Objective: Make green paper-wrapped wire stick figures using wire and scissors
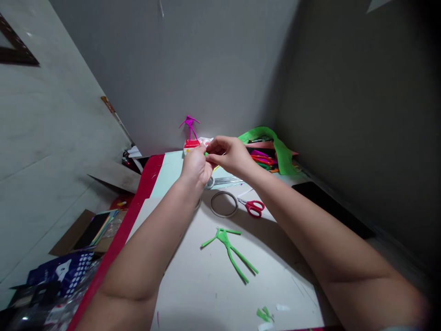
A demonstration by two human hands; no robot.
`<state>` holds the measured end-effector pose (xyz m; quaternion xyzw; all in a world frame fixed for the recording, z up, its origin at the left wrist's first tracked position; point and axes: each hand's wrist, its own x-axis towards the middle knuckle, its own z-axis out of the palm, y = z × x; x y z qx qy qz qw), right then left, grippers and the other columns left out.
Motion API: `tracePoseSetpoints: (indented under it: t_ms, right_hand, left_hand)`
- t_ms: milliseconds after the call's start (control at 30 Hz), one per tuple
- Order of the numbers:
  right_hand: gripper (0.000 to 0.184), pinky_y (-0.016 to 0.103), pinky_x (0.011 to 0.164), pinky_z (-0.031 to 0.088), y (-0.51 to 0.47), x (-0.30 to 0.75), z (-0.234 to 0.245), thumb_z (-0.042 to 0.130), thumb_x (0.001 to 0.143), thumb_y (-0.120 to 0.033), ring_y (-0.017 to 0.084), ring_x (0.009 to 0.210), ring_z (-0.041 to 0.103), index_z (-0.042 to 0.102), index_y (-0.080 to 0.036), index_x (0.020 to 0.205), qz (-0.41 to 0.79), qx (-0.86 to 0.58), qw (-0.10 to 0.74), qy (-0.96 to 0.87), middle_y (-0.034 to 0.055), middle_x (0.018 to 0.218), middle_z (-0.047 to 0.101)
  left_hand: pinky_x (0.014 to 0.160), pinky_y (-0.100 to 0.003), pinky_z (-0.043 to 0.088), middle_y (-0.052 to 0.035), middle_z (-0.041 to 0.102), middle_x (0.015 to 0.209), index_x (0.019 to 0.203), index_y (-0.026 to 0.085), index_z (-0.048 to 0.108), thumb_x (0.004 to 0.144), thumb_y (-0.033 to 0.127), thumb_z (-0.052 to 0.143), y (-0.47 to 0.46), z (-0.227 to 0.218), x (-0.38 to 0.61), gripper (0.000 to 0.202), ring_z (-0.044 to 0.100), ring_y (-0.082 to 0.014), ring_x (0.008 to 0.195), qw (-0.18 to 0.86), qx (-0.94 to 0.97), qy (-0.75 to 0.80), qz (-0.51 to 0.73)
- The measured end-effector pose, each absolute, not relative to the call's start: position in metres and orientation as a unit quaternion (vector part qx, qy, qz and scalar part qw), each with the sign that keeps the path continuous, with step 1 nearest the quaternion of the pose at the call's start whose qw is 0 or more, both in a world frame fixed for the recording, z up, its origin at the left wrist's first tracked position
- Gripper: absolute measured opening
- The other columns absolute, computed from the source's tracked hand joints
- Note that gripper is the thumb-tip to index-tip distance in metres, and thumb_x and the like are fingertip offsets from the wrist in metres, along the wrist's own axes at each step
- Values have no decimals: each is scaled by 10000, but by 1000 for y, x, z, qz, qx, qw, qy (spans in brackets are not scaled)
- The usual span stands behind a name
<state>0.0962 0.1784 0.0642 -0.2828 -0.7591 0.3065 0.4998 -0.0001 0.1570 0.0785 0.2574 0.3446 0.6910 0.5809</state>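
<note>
Red-edged white tabletop (136, 207) along left. Magenta wire stick figure (189, 126) upright on red-and-white packet (193, 146), just behind hands. Left hand (197, 166) closed, pinching small bright green piece (206, 154), mostly hidden. Right hand (229, 154) closed on same piece, fingertips meeting left's. Nearer, on tabletop: flat bright green stick figure (223, 243), thin tape roll (223, 204), red-handled scissors (253, 207). Far right: green felt sheet (275, 149) beside colourful craft supplies (262, 158).
</note>
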Motion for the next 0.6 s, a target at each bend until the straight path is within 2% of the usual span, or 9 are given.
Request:
tracePoseSetpoints:
  t_ms: [100, 200, 300, 400, 467, 600]
  right_hand:
    - [61, 255, 662, 474, 177, 94, 63, 625, 663, -143, 133, 679, 585, 634, -182, 708, 317, -269, 517, -749, -13, 712, 657]
    - [80, 251, 672, 491, 177, 92, 64, 599, 678, -155, 126, 684, 597, 624, -179, 750, 345, -259, 535, -726, -8, 741, 665]
    - [59, 251, 627, 495, 180, 92, 64, 590, 686, -169, 124, 655, 592, 591, -179, 744, 374, -261, 548, -701, -9, 708, 641]
    - [79, 249, 582, 483, 182, 93, 63, 609, 655, -159, 117, 606, 572, 578, -181, 724, 402, -259, 547, -688, -23, 663, 612]
    - [105, 249, 590, 486, 181, 93, 62, 623, 626, -137, 112, 601, 570, 584, -179, 714, 419, -256, 543, -681, -26, 659, 612]
    - [126, 271, 671, 523, 173, 93, 65, 677, 605, -158, 127, 670, 611, 603, -176, 706, 460, -255, 534, -662, -7, 697, 645]
  left_hand:
    - [788, -309, 534, -31, 671, 661, 715, 172, 562, 871, 206, 502, 157, 78, -5, 171, 690, -172, 747, 575, 300, 356, 673]
    - [776, -353, 536, -41, 697, 647, 674, 179, 608, 791, 318, 601, 152, 82, -18, 182, 697, -212, 755, 572, 352, 387, 632]
    - [788, -390, 517, -45, 714, 633, 672, 181, 658, 657, 271, 718, 146, 87, -32, 109, 700, -234, 735, 550, 401, 440, 585]
    - [808, -424, 495, -99, 740, 668, 671, 166, 699, 556, 238, 803, 142, 89, -43, 171, 708, -269, 757, 520, 449, 489, 537]
    - [823, -433, 485, -120, 749, 697, 666, 164, 716, 523, 239, 830, 141, 90, -48, 198, 708, -280, 779, 496, 473, 509, 520]
    - [833, -411, 488, -90, 741, 671, 649, 181, 730, 509, 227, 844, 141, 91, -53, 187, 703, -255, 765, 446, 499, 527, 524]
